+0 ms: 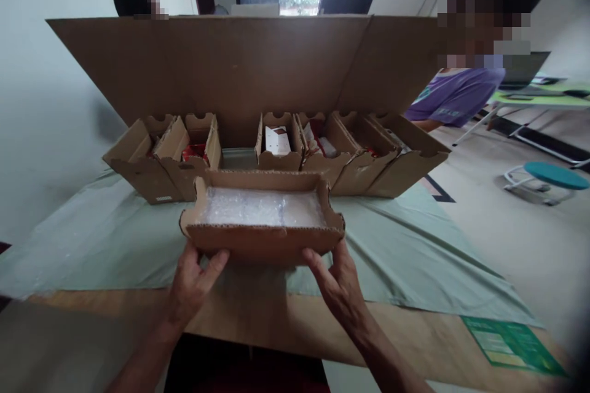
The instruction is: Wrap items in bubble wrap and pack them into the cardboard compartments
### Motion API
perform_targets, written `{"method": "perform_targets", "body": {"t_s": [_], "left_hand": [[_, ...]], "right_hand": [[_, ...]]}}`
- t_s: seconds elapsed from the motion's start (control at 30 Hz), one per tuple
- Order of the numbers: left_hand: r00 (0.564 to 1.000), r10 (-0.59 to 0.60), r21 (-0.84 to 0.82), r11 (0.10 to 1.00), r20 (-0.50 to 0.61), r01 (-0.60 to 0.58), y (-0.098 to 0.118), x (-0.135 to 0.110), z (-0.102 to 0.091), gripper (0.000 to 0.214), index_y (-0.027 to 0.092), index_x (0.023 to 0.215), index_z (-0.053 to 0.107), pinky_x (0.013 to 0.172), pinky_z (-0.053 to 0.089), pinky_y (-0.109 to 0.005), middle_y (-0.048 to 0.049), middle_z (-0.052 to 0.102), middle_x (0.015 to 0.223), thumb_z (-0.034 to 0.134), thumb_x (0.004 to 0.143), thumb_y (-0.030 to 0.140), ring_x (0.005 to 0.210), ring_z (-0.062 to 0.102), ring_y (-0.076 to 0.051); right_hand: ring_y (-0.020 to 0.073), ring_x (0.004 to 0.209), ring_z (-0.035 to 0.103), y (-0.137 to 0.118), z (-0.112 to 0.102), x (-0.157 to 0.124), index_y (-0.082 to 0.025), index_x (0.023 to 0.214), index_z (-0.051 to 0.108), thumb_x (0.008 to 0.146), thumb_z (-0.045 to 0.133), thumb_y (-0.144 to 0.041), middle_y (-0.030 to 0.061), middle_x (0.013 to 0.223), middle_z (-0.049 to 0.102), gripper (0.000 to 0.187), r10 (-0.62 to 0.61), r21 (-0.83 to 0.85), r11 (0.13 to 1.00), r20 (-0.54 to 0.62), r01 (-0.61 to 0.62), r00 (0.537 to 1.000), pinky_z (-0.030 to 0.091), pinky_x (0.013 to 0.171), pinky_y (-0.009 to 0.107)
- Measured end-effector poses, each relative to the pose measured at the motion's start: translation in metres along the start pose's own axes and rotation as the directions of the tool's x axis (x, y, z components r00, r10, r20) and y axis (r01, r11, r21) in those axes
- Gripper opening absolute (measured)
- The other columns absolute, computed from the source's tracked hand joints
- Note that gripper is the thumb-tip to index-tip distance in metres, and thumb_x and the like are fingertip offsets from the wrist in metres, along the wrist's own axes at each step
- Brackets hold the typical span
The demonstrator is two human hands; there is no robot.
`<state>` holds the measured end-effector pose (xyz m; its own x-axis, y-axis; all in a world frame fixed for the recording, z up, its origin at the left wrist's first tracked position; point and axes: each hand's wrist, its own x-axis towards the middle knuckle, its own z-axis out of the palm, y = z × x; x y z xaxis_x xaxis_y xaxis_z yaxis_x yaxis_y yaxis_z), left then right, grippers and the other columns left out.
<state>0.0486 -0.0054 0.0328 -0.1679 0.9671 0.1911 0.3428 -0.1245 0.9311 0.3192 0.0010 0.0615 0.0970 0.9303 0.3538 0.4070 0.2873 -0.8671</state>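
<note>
Between my two hands is a long open cardboard box (262, 242), raised in front of me. Clear bubble wrap (265, 207) lies inside it, around something pale that I cannot make out. My left hand (196, 273) grips the box's lower left corner, thumb on the front wall and fingers underneath. At the lower right corner, my right hand (334, 273) grips it the same way. Behind it stands a row of similar cardboard boxes, with a gap in the row. One of them (279, 163) contains a white carton (277, 141); others hold red packets (194, 151).
A tall cardboard panel (276, 67) rises behind the row. Pale green cloth (391, 239) covers the table, with loose bubble wrap (69, 227) at left and a green sheet (511, 344) at right. One person (454, 95) sits at right, another beyond the panel. A teal stool (555, 175) stands right.
</note>
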Motion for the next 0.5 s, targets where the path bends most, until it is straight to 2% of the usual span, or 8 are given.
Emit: {"method": "perform_targets", "body": {"t_s": [0.07,0.17,0.27,0.33,0.43,0.5], "left_hand": [[0.998,0.062,-0.037,0.997,-0.007,-0.062,0.016,0.014,0.000,0.053,0.020,0.130,0.054,0.106,0.050,-0.046,-0.0105,0.069,0.118,0.066,0.090,0.052,0.120,0.063,-0.031],[0.991,0.133,-0.134,0.983,0.028,-0.128,0.039,0.023,0.017,0.062,0.019,0.136,0.052,0.106,0.051,-0.047,-0.0128,0.069,0.125,0.069,0.087,0.053,0.119,0.064,-0.032],[0.982,0.172,-0.190,0.970,0.082,-0.154,0.044,-0.002,0.032,0.069,0.023,0.145,0.050,0.111,0.049,-0.052,-0.0148,0.065,0.135,0.071,0.086,0.052,0.129,0.059,-0.038],[0.983,0.132,-0.182,0.977,0.128,-0.107,0.034,-0.031,0.031,0.073,0.027,0.150,0.048,0.111,0.050,-0.053,-0.0146,0.066,0.134,0.072,0.086,0.052,0.132,0.058,-0.040],[0.994,0.015,-0.139,0.990,0.106,0.000,0.003,-0.062,0.009,0.070,0.029,0.153,0.045,0.109,0.051,-0.054,-0.0133,0.068,0.130,0.067,0.091,0.050,0.130,0.060,-0.039],[0.999,-0.013,-0.103,0.994,0.045,0.018,-0.015,-0.058,-0.015,0.067,0.026,0.151,0.046,0.110,0.049,-0.053,-0.0130,0.068,0.131,0.066,0.092,0.049,0.129,0.060,-0.038]], "right_hand": [[0.0280,0.108,0.065,-0.007,-0.002,0.013,-0.020,0.134,0.057,0.093,0.062,-0.056,0.0128,0.122,0.069,0.055,-0.035,0.011,0.999,-0.030,0.035,0.999,0.053,0.096,0.045],[0.0315,0.117,0.062,-0.008,-0.019,0.010,-0.021,0.130,0.059,0.090,0.066,-0.057,0.0127,0.127,0.067,0.054,-0.035,-0.020,0.999,-0.167,0.032,0.985,0.047,0.106,0.051],[0.0375,0.133,0.053,0.004,-0.040,-0.029,-0.025,0.135,0.058,0.092,0.065,-0.057,0.0123,0.135,0.063,0.054,0.058,-0.153,0.982,-0.290,-0.106,0.955,0.037,0.116,0.058],[0.0410,0.136,0.051,0.020,-0.043,-0.062,-0.026,0.136,0.060,0.093,0.063,-0.056,0.0134,0.134,0.064,0.053,0.125,-0.223,0.952,-0.337,-0.208,0.933,0.036,0.118,0.059],[0.0402,0.134,0.053,0.042,-0.020,-0.090,-0.026,0.145,0.053,0.095,0.061,-0.050,0.0143,0.137,0.062,0.056,0.085,-0.197,0.973,-0.172,-0.119,0.981,0.045,0.111,0.057],[0.0375,0.133,0.054,0.046,0.004,-0.087,-0.026,0.149,0.048,0.096,0.062,-0.045,0.0140,0.140,0.061,0.058,0.011,-0.162,0.987,-0.037,-0.017,0.999,0.049,0.108,0.054]]}}
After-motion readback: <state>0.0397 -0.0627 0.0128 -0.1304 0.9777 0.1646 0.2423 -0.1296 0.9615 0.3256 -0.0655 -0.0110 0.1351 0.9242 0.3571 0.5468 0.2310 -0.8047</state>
